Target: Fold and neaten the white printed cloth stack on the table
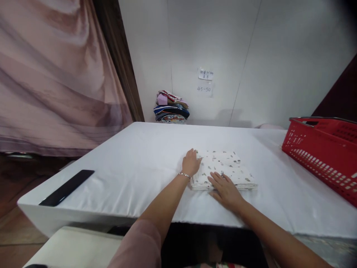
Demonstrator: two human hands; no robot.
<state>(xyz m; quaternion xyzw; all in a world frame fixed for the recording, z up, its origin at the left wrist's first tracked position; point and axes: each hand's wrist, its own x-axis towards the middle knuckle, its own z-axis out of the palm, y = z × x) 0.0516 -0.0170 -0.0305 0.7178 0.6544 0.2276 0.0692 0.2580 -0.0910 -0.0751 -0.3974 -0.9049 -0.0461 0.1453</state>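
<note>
A person's two bare hands are resting on a folded white cloth (223,162) scattered with small grey, green and dark motifs. The cloth is lying in a flat, layered rectangle on a white-covered table (134,160), directly under and between the hands.

The left hand (191,163) is touching the cloth's left edge, its fingers pointing away from the wearer and its thumb reaching over the top; whether it is pinching any layers, you cannot tell. The right hand (225,190) is lying palm down across the near edge, fingers loosely spread and holding nothing between them. A bracelet (184,174) is circling the left wrist, a ring (222,173) is showing on the right hand, and a pink sleeve (139,245) is covering the upper left arm.

Well to the left of the hands, a flat black object (67,188) is lying near the table's edge. Well to their right, a red plastic basket (320,152) with slotted sides is standing. Beyond the hands, past the far edge, a pile of folded fabrics (171,108) is leaning near a pale wall (251,56). Right of that pile, two paper notes (205,89) are hanging, the lower one reading "45-50". Far left, a pink curtain (55,74) is draping in folds.
</note>
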